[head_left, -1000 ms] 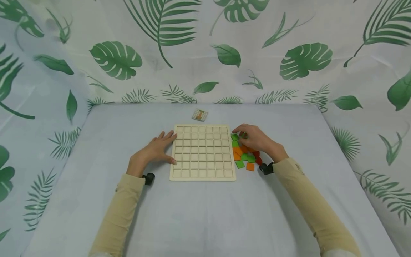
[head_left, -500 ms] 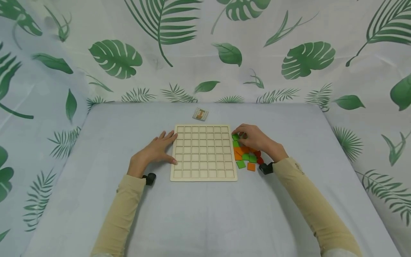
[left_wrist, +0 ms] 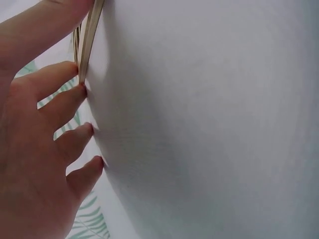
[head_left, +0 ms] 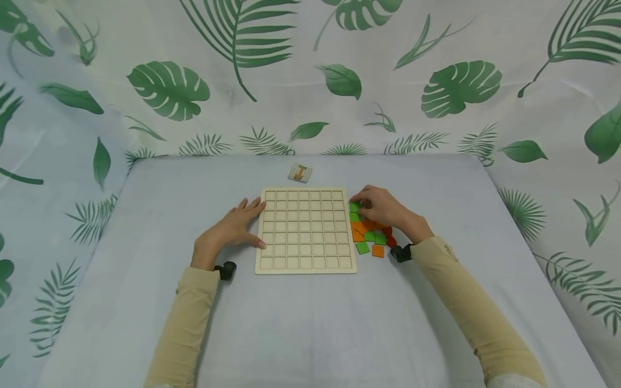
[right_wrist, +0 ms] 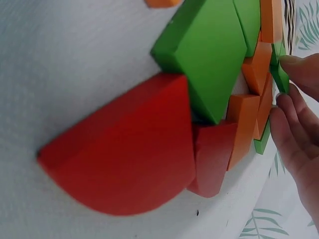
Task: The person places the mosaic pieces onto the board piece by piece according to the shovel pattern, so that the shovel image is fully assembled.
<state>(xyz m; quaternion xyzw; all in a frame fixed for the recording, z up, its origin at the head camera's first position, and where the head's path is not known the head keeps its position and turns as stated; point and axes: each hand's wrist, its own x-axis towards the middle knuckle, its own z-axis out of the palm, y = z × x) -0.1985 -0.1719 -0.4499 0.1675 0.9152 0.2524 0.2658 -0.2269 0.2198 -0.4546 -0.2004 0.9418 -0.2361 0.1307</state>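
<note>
A pale wooden grid board (head_left: 305, 231) lies flat on the table in the head view. My left hand (head_left: 234, 225) rests against its left edge with fingers spread; in the left wrist view the thumb and fingertips of the left hand (left_wrist: 37, 134) meet the board's edge (left_wrist: 88, 47). At the board's right edge, my right hand (head_left: 385, 207) pinches a green square tile (head_left: 356, 207) between thumb and fingers. The right wrist view also has this green tile (right_wrist: 281, 77) between the right hand's (right_wrist: 301, 117) thumb and fingers, partly hidden.
Several loose pieces lie right of the board: orange tiles (head_left: 358, 236), green tiles (head_left: 362, 248) and red rounded pieces (head_left: 391, 242). A small patterned card (head_left: 300, 172) lies behind the board. A leaf-printed cloth (head_left: 339, 108) stands behind the table.
The green tile at the right fingertips has turned slightly and sits straighter beside the board. Both hands stay in nearly the same place; the head view shifts a little.
</note>
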